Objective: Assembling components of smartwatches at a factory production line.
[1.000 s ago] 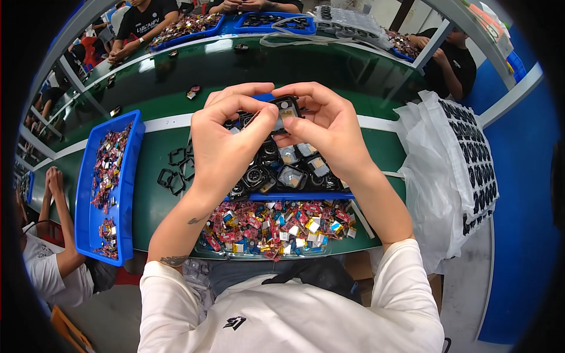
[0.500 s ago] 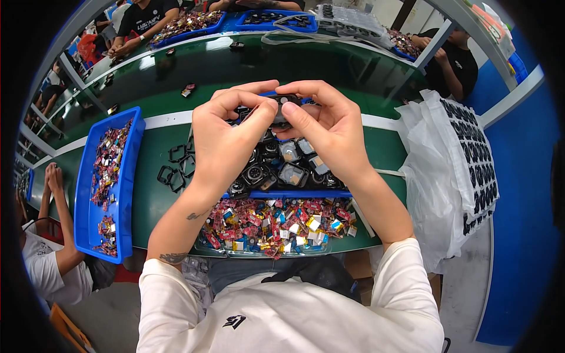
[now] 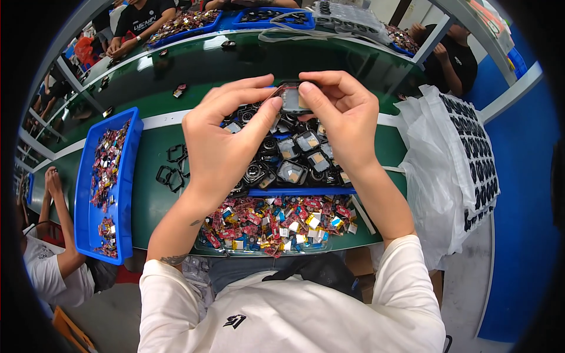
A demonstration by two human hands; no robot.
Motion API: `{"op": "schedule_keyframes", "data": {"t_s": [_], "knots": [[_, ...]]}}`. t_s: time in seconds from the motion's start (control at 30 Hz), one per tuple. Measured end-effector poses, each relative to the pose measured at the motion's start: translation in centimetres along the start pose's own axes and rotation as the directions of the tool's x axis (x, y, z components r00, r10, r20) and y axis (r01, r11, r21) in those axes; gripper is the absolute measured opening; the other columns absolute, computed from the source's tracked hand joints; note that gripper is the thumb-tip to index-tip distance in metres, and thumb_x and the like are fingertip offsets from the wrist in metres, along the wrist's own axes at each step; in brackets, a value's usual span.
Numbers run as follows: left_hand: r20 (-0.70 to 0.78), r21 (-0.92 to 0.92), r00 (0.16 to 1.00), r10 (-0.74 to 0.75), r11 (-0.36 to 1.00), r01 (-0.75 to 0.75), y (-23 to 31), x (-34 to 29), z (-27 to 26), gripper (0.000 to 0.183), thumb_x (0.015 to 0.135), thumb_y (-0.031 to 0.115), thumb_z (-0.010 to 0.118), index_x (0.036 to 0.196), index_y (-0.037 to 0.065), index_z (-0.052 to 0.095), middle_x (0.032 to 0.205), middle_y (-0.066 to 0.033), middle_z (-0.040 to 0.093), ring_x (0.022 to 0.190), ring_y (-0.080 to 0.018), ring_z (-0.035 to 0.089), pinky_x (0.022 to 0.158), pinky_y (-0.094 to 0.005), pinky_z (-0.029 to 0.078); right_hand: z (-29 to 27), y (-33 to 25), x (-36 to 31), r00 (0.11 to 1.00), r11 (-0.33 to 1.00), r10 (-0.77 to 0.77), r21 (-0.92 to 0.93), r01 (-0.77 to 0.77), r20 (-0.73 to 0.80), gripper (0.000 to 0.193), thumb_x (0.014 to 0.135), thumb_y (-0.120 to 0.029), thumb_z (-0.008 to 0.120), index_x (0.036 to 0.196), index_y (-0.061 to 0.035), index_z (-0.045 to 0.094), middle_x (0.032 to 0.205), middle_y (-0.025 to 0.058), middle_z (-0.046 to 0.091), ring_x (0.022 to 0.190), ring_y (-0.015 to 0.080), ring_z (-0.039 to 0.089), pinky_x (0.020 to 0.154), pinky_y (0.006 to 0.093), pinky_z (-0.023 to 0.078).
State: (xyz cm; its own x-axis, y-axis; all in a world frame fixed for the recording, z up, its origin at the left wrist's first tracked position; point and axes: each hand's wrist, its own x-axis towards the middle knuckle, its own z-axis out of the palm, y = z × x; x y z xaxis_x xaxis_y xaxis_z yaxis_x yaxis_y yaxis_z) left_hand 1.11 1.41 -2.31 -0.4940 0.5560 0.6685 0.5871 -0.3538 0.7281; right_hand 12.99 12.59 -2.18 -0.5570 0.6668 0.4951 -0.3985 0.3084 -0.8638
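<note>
My right hand [image 3: 347, 115] holds a black watch case [image 3: 292, 101] between thumb and fingers, its grey inner face toward me. My left hand [image 3: 220, 129] pinches a small reddish piece, apparently a circuit board [image 3: 279, 92], at the case's left edge; the fingers hide most of it. Below both hands a blue tray [image 3: 300, 192] is heaped with black watch cases [image 3: 291, 171], several with grey faces. In front of that tray lies a clear tray of red circuit boards [image 3: 276, 226] mixed with white, yellow and blue pieces.
To the left stands a long blue tray [image 3: 132, 176] of red boards. Black frames [image 3: 169, 176] lie beside the case tray. Plastic-wrapped trays of black parts [image 3: 474, 147] stack at right. Beyond runs a green conveyor [image 3: 235, 65] with scattered pieces; other people work around it.
My hands have moved slightly apart. The case has tilted and shifted right, showing more of its grey face. Pieces on the conveyor have moved a little left.
</note>
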Motion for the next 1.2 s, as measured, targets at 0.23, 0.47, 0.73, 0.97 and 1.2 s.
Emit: {"op": "schedule_keyframes", "data": {"t_s": [0.23,0.47,0.73,0.97,1.2], "knots": [[0.064,0.238,0.986,0.152,0.958,-0.163,1.1,0.7,-0.9,0.007,0.072,0.007,0.072,0.078,0.004,0.070,0.070,-0.0040,0.064,0.062,-0.0112,0.056,0.054,-0.0236,0.042,-0.3,-0.5,0.4,1.000,1.000,0.014,0.027,-0.015,0.019,0.020,0.081,-0.006,0.068,0.100,0.0008,0.064,0.082,0.0043,0.066,0.073,0.0072,0.062,0.063,0.0207,0.053],[0.274,-0.067,0.925,-0.262,0.954,0.291,1.7,0.4,-1.1,0.011,0.077,0.009,0.072,0.081,0.000,0.069,0.077,-0.0051,0.068,0.068,-0.0075,0.060,0.060,-0.0208,0.046,-0.2,-0.1,-0.1,0.997,0.993,-0.067,-0.094,0.071,0.048,0.019,0.078,0.001,0.066,0.096,0.0027,0.062,0.084,0.0060,0.066,0.073,0.0093,0.063,0.066,0.0211,0.052],[0.305,-0.359,0.891,-0.335,0.826,0.434,0.1,0.4,-0.6,0.016,0.080,0.006,0.071,0.091,-0.004,0.066,0.084,-0.0081,0.068,0.075,-0.0090,0.063,0.069,-0.0199,0.049,0.3,-0.3,-0.3,0.985,0.987,-0.159,0.037,0.156,0.062,0.016,0.075,0.005,0.066,0.089,0.0027,0.059,0.088,0.0081,0.063,0.081,0.0115,0.064,0.072,0.0233,0.054],[0.216,-0.378,0.908,-0.359,0.827,0.417,0.5,0.6,0.1,0.022,0.079,0.004,0.071,0.097,-0.006,0.062,0.083,-0.0088,0.067,0.077,-0.0095,0.064,0.070,-0.0195,0.050,0.1,-0.5,-0.1,0.983,0.982,-0.159,0.116,0.149,0.091,0.014,0.076,0.005,0.067,0.087,0.0024,0.059,0.088,0.0074,0.063,0.082,0.0104,0.063,0.070,0.0222,0.054],[0.252,-0.263,0.918,-0.304,0.892,0.368,-1.6,2.2,0.8,0.018,0.080,0.012,0.072,0.091,0.000,0.065,0.081,-0.0028,0.066,0.073,-0.0053,0.059,0.066,-0.0181,0.044,-2.1,-0.5,1.4,0.944,0.924,-0.326,-0.194,0.330,0.053,0.009,0.076,0.002,0.068,0.083,0.0025,0.062,0.080,0.0063,0.064,0.075,0.0105,0.064,0.066,0.0226,0.054]]}}
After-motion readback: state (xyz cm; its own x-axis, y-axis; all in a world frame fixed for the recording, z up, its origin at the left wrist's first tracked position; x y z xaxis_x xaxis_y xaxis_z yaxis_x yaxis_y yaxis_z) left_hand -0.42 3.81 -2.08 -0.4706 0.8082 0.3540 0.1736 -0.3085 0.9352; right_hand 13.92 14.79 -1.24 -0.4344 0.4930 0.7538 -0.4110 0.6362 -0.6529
